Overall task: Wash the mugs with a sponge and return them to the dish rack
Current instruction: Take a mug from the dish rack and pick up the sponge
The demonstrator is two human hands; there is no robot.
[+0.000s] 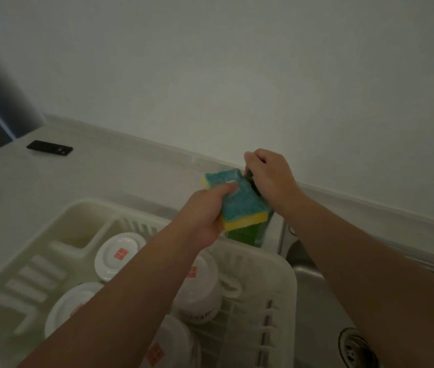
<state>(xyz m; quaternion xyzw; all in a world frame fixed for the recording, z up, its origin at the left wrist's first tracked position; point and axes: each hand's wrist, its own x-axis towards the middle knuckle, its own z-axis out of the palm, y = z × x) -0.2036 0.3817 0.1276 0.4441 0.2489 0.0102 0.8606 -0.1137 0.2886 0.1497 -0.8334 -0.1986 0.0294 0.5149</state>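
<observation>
Left hand grips blue-and-yellow sponge, held up above dish rack. Right hand curls round the top of green soap bottle beside sink. White mugs sit upside down in the rack on counter. Black phone far left.
</observation>
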